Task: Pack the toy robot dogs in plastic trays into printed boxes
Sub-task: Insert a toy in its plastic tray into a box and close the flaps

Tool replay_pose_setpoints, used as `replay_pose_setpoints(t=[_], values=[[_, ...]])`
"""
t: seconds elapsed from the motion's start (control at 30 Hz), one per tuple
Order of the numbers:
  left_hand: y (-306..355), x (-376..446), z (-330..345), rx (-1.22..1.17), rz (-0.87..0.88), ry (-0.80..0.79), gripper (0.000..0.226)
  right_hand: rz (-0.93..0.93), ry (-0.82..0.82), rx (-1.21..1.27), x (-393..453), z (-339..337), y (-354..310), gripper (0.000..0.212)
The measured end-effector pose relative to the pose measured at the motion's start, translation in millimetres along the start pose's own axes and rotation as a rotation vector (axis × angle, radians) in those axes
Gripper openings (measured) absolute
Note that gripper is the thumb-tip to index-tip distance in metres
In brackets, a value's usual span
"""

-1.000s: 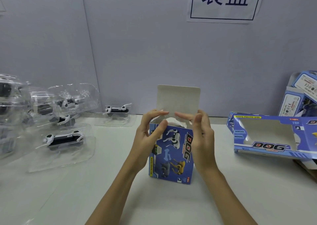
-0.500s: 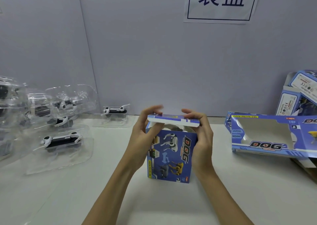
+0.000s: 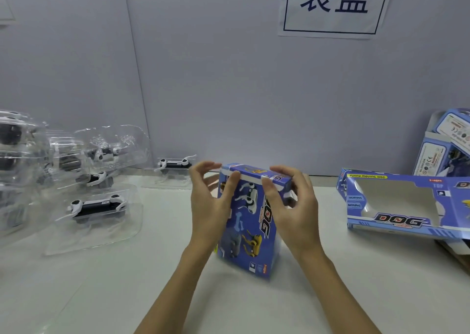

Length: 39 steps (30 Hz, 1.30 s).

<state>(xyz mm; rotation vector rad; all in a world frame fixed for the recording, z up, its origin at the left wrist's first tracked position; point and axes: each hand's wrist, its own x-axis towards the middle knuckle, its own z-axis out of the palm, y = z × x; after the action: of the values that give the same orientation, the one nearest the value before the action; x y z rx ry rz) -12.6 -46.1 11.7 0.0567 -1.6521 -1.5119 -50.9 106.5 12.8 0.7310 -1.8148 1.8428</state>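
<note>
A blue printed box (image 3: 250, 234) with dog pictures and the word DOG stands on end on the white table (image 3: 330, 282), slightly tilted. Its top flap lies folded down over the opening. My left hand (image 3: 209, 206) holds the box's upper left side, thumb on the front top edge. My right hand (image 3: 295, 206) grips the upper right corner, thumb on the flap's front edge and fingers curled over the top. What is inside the box is hidden. Toy robot dogs in clear plastic trays lie to the left, the nearest (image 3: 98, 206) flat on the table, another (image 3: 175, 165) by the wall.
Several more trays with dogs are stacked at the far left (image 3: 30, 155). An empty window box (image 3: 396, 219) lies on its side to the right, with more printed boxes (image 3: 447, 145) behind it. A paper sign (image 3: 330, 5) hangs on the grey wall.
The box's top flap, upright a second ago, has been folded forward and pressed down over the opening. Both hands stayed at the box top, and the box leans a little more.
</note>
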Motion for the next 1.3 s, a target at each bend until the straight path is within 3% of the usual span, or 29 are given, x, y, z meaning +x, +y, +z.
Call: replay_pose_setpoints(t=[0.07,0.17,0.23,0.3,0.43,0.6,0.77,0.97,1.17,1.3], values=[[-3,-3,0,0.271,0.142,0.092,0.053,-0.024,0.091,-0.019,-5,9,0,0.043],[-4,-6,3,0.455,0.344,-0.160,0.091,0.071,0.186,0.152,-10,16,-2,0.038],[-4,-3,0,0.602,0.428,-0.276,0.128,0.175,0.076,0.292,-10,15,0,0.038],[-5,4,-9,0.743,0.496,-0.329,0.140,0.263,-0.052,0.348,-8,11,4,0.040],[-7,17,-27,0.757,0.506,-0.439,0.131,0.277,-0.198,0.232,3,2,11,0.039],[-13,18,-28,0.822,0.490,-0.553,0.133,0.255,-0.239,0.075,5,-4,18,0.035],[-11,11,-22,0.850,0.499,-0.504,0.135,0.168,-0.248,-0.033,-1,5,24,0.061],[-7,9,-19,0.842,0.476,-0.490,0.134,0.128,-0.258,-0.124,0,3,29,0.062],[-9,11,-21,0.784,0.485,-0.482,0.131,0.124,-0.221,-0.062,-2,2,25,0.052],[-11,12,-18,0.802,0.498,-0.469,0.132,0.142,-0.221,-0.067,-3,4,25,0.061]])
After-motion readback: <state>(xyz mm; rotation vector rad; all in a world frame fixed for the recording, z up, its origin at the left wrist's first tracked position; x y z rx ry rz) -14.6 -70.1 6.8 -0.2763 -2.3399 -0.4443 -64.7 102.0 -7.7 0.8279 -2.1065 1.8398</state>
